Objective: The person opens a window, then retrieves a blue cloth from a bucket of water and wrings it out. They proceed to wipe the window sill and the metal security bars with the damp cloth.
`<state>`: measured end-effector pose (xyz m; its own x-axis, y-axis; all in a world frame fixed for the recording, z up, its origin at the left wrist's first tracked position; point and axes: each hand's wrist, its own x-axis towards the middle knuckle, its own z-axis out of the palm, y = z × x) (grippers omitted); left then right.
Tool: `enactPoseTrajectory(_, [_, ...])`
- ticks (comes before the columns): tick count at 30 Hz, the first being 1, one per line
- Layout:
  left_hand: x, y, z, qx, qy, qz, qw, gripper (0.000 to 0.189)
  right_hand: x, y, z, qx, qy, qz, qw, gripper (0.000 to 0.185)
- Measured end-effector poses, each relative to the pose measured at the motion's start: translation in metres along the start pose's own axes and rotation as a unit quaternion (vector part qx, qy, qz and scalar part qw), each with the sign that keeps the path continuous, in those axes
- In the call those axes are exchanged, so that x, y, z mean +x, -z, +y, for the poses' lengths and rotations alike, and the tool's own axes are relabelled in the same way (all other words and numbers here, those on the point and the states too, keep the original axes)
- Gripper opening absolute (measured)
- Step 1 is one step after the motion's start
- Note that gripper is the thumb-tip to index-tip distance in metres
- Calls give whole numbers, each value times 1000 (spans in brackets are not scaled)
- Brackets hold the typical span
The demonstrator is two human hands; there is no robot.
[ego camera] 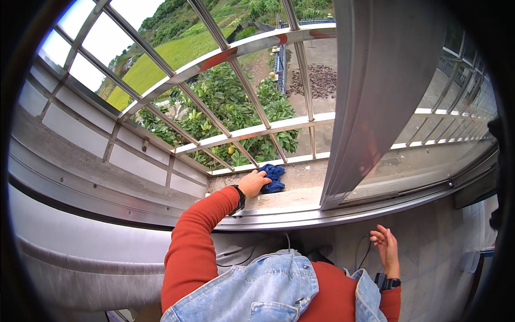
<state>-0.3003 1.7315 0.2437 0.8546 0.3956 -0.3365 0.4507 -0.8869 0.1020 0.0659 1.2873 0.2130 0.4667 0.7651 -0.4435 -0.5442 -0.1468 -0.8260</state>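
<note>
My left hand [253, 183] reaches over the metal window track [273, 217] and grips a crumpled dark blue cloth [274, 177]. The cloth rests on the outer window sill [303, 175], close to the foot of the steel window bars [241, 80]. Some fingers are hidden behind the folds. On the inner side, my right hand [386, 245] hangs in the air below the track, holding nothing, its fingers loosely bent and apart. A sliding window frame [374, 72] with its glass stands to the right of the open gap.
White tiles [136, 163] line the wall left of the opening. A grey curtain [88, 269] hangs at lower left. A thin black cable [364, 253] runs beside my right hand. Outside are a leafy tree [217, 104] and a low fence [280, 68].
</note>
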Motion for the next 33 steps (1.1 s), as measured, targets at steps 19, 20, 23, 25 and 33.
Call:
enactPoseTrajectory(19, [-37, 79, -16, 138, 159, 172, 962, 22, 25, -44, 7, -13, -40, -17, 999, 44])
enactPoseTrajectory(20, [-38, 78, -8, 95, 138, 153, 974, 23, 27, -47, 7, -14, -27, -32, 999, 42])
enactPoseTrajectory(23, [-28, 73, 8, -176, 124, 119, 969, 35, 26, -51, 6, -26, -26, -10, 999, 41])
enactPoseTrajectory(25, [-10, 63, 20, -245, 103, 102, 959, 44, 19, -53, 5, -19, -35, -6, 999, 43])
enactPoseTrajectory(33, [97, 20, 63, -125, -89, 198, 968, 46, -1, -62, 6, -41, -20, 7, 999, 54])
